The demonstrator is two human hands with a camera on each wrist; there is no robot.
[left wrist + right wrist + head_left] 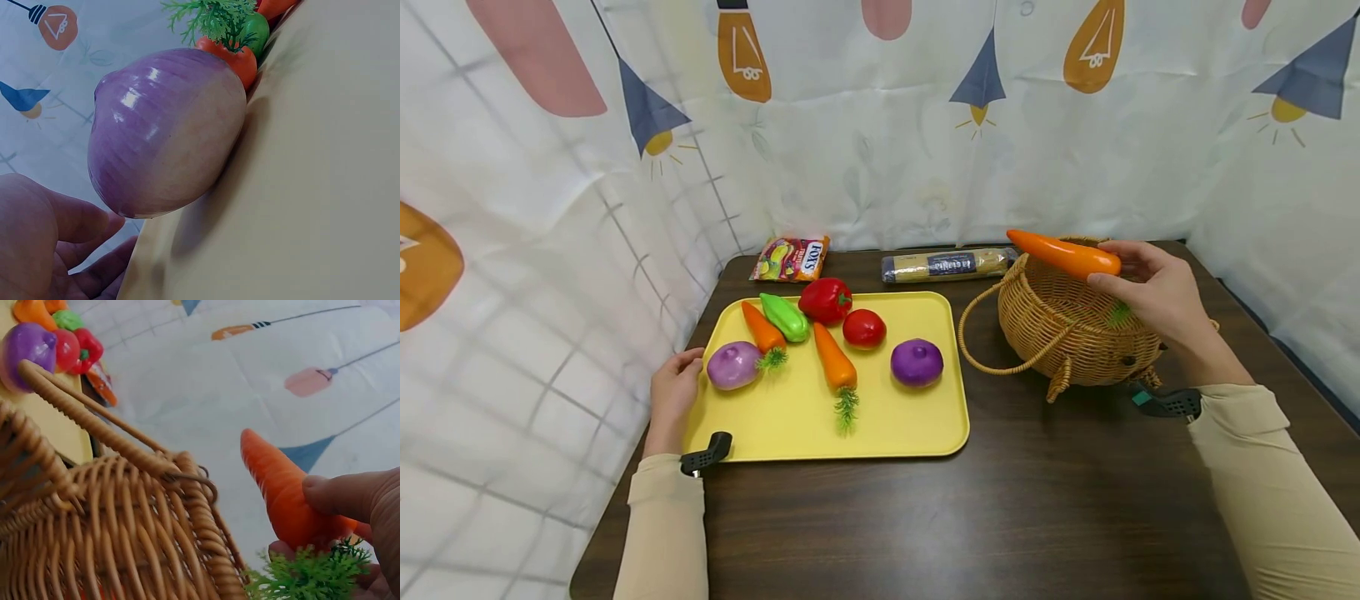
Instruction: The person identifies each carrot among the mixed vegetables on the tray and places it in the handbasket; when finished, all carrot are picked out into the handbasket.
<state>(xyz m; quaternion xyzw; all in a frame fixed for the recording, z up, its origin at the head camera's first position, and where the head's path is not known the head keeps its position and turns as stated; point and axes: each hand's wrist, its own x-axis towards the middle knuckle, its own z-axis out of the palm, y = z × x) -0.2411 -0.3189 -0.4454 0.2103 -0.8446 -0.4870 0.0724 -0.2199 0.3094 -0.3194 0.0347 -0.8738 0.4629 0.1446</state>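
My right hand [1157,287] pinches an orange toy carrot [1063,254] by its thick end, thumb on one side, above the wicker basket [1075,358]. The carrot's leafy green top [306,575] hangs below the fingers in the right wrist view. At the left rim of the yellow tray [797,433] is my left hand [673,392], fingers loosely bent, close to a lilac toy onion [162,131]; whether it touches the rim I cannot tell. Also on the tray lie two carrots [833,358], a green pepper [785,317], a red pepper [826,301], a tomato [864,329] and a purple onion [917,362].
Behind the tray lie a FOX'S candy bag [790,258] and a long pasta packet [947,265]. The basket's looped handle [964,333] leans toward the tray. A patterned curtain [880,167] stands behind and beside the dark wooden table [925,533].
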